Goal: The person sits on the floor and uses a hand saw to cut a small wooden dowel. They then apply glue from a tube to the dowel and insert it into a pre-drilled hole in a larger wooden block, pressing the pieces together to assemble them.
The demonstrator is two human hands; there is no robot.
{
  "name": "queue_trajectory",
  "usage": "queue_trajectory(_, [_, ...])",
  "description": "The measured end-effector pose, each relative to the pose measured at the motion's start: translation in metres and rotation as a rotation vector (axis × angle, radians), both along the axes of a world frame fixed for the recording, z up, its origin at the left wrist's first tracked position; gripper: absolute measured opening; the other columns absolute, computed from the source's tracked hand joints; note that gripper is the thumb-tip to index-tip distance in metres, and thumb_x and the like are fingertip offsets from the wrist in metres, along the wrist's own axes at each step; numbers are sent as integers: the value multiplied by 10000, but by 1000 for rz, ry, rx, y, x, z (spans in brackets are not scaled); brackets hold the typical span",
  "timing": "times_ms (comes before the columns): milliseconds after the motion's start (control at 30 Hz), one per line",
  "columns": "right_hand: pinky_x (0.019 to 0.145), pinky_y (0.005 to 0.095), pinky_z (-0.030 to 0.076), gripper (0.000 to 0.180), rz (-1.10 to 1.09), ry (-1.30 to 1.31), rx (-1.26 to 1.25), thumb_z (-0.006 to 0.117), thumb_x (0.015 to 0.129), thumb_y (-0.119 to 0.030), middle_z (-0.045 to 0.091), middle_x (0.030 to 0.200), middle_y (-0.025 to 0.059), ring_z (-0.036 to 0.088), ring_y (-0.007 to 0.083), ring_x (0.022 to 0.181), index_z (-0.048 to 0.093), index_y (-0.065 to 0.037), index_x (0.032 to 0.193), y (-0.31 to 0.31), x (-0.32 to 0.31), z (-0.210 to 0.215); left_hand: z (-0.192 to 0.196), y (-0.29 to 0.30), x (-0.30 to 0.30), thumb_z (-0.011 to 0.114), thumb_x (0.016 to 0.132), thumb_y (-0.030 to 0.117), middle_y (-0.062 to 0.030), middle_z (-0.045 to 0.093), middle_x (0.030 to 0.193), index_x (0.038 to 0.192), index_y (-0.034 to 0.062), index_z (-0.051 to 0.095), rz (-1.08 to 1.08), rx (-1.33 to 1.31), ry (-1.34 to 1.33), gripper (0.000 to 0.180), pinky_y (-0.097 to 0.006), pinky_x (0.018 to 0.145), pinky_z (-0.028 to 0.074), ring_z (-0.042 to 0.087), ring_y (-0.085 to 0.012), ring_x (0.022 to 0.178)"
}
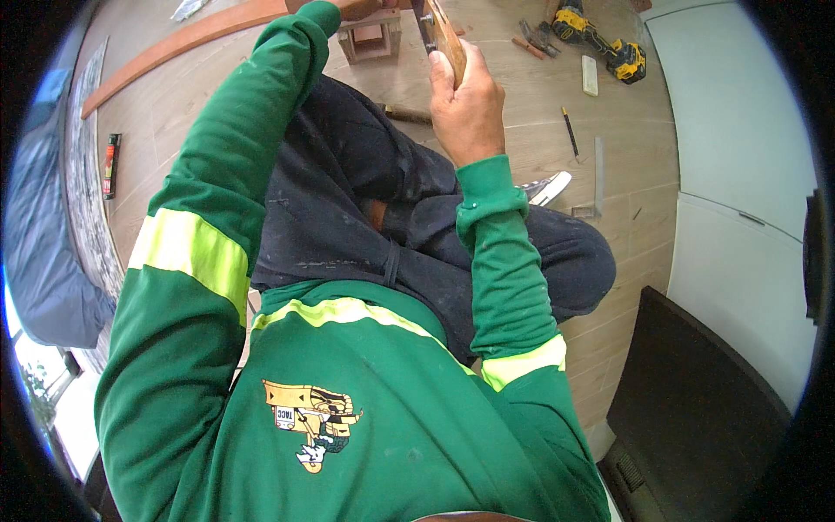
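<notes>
My right hand (470, 109) is closed around a wooden-handled tool (450, 52) with a dark metal part along one side. Its far end runs out of the top of the picture, so its exact kind does not show. My left arm reaches to the upper edge, where only part of my left hand (355, 9) appears by a long reddish-brown plank (187, 43); its fingers are hidden. Below that hand stands a small hollow wooden block (372, 39) on the floor. A short wooden piece, like a handle (407, 115), lies just past my crossed legs.
A yellow-and-black cordless drill (602, 39), some small hand tools (537, 41), a whitish block (590, 76), a pencil (570, 130) and a metal square (598, 178) lie to the right. White cabinets (739, 130) and a black panel (687, 391) border that side. At left lies a red-and-black tube (111, 165).
</notes>
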State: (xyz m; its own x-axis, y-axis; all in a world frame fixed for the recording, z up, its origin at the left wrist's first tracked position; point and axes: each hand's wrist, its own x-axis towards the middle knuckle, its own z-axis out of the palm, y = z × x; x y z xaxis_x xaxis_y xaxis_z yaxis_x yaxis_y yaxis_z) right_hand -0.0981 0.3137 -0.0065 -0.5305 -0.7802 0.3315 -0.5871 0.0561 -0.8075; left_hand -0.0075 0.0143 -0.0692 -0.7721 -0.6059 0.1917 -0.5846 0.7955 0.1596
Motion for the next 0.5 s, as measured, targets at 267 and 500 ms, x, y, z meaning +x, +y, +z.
queue_trajectory(267, [869,474,636,443,42,-26,246,698,1063,-110,750,1231,291,792,437,1078,572,53,1455,202,37,46,20,12,1,856,874,403,-209,652,1250,1240,57,575,35,35,-28,577,-583,1000,481,607,-443,1180])
queue_trajectory(500, [763,560,597,383,31,-101,155,670,1089,-254,749,1007,315,744,521,961,619,-16,1385,80,13,20,8,-1,8,833,870,389,-210,653,1255,1236,67,568,-4,-24,32,555,-587,1010,476,603,-451,1196])
